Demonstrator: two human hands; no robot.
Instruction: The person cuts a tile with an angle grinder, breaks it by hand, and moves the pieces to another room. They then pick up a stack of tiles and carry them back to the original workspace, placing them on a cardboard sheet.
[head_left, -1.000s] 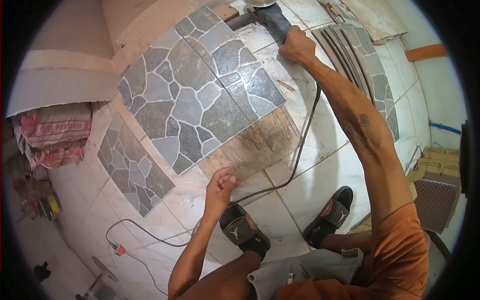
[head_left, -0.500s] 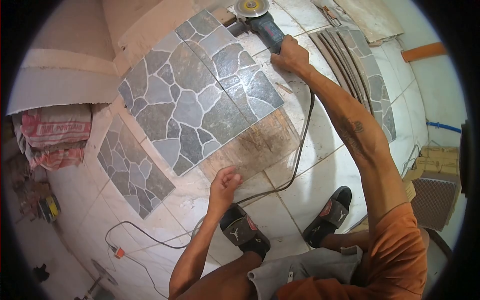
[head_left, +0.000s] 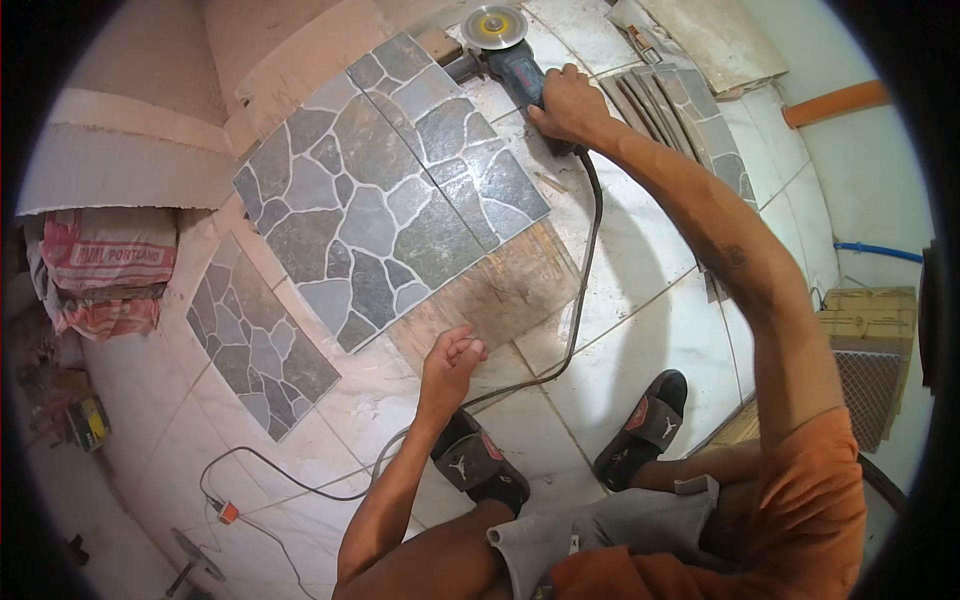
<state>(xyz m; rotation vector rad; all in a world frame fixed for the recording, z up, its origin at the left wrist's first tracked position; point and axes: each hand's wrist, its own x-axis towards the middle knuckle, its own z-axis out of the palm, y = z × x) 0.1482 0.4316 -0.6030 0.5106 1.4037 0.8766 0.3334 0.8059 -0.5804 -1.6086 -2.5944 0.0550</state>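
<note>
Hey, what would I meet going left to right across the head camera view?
Portland bag, smaller stone-patterned tile, left hand, right hand holding the angle grinder, orange pipe.

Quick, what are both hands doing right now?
Left hand: half open, nothing visible in its grip.
Right hand: closed, holding the angle grinder.

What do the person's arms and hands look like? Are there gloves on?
No gloves: the left hand and right hand are both bare. The right arm has an orange sleeve at the top and a dark mark near the elbow, maybe a tattoo. The left arm shows no sleeve here.
</note>
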